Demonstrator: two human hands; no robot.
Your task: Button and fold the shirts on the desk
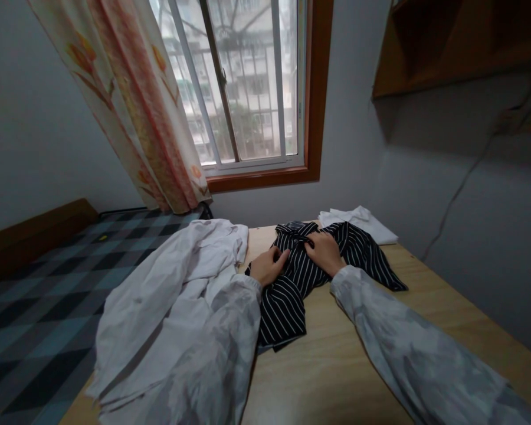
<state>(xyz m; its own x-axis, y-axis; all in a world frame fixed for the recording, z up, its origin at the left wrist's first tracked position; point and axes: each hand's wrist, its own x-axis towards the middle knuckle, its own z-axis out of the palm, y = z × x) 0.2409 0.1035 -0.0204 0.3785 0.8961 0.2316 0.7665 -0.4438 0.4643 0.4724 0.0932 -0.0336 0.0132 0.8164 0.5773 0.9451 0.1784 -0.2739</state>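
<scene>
A black garment with thin white stripes (287, 295) lies crumpled on the wooden table (336, 366). My left hand (269, 264) rests on its left part with the fingers curled into the cloth. My right hand (324, 251) lies on its upper middle, the fingers bent and pinching the fabric near the collar. Both arms wear pale grey sleeves.
A heap of white clothing (172, 295) covers the table's left side and hangs over its edge. A folded white garment (363, 223) lies at the far right by the wall. A bed with a checked cover (39, 307) stands to the left. Window and curtain (137, 106) are behind.
</scene>
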